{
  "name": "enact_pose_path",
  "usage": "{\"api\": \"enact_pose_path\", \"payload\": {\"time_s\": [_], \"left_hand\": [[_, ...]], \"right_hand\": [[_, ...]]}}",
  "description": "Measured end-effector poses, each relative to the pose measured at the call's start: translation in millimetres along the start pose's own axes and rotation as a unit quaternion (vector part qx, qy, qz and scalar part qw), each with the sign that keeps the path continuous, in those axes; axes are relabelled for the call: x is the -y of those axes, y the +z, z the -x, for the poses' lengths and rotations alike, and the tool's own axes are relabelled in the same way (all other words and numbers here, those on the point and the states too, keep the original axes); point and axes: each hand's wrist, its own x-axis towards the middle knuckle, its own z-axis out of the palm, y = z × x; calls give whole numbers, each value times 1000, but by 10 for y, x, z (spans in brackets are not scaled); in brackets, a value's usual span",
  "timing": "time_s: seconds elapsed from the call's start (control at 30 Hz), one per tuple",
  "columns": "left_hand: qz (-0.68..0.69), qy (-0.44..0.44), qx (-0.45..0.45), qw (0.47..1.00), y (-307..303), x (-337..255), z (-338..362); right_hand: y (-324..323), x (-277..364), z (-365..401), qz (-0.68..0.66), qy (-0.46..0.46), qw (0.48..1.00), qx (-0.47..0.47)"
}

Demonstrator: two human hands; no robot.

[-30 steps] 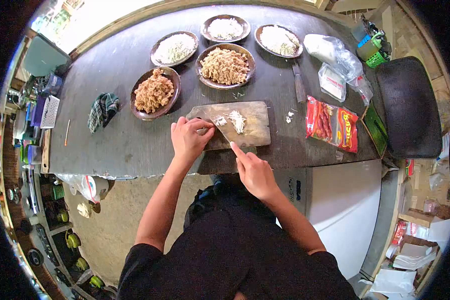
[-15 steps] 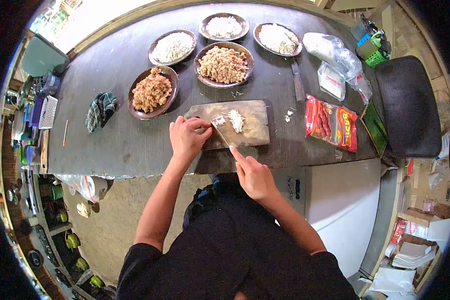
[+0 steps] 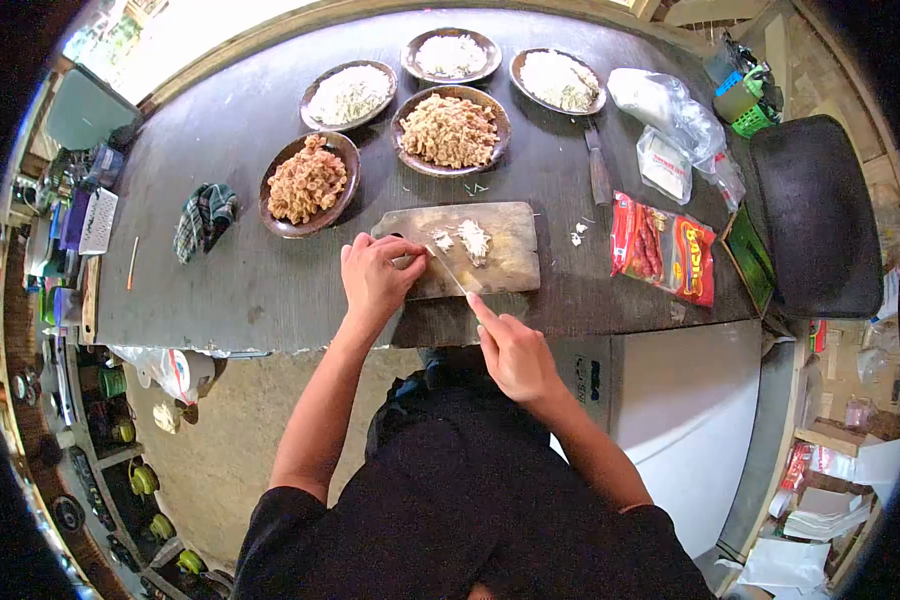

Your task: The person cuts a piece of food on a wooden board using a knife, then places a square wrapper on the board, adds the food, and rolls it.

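Note:
A wooden cutting board [image 3: 515, 270] lies near the table's front edge, with two small piles of chopped white pieces [image 3: 475, 243] on it. My right hand [image 3: 520, 360] is wrapped around the handle of a knife [image 3: 452, 272], its index finger stretched along the top. The thin blade points up and left across the board. At the board's left part, my left hand [image 3: 375, 272] is closed, fingertips pinched beside the blade's tip. What those fingertips hold is too small and covered to name.
Beyond the board stand bowls of brown crumbly food [image 3: 450, 130] and plates of white shreds [image 3: 350, 95]. A second knife [image 3: 598, 170], a red food packet [image 3: 660, 250] and plastic bags [image 3: 670, 115] lie to the right. A checked cloth [image 3: 205, 222] lies left.
My right hand and the knife have shifted slightly right and down. The small pile by the blade now sits apart from it. My left hand stays nearly in place.

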Motion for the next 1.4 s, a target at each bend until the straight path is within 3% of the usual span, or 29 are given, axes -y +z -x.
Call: {"api": "enact_pose_path", "payload": {"time_s": [0.5, 0.77, 1.4], "left_hand": [[-31, 36, -31, 998, -38, -37, -14], [0, -21, 20, 1000, -43, -7, -37], [-13, -35, 25, 999, -41, -3, -44]], "right_hand": [[95, 7, -133, 26, -6, 1000, -4], [68, -1, -3, 1, -17, 1000, -23], [45, -14, -45, 21, -2, 1000, -12]]}}
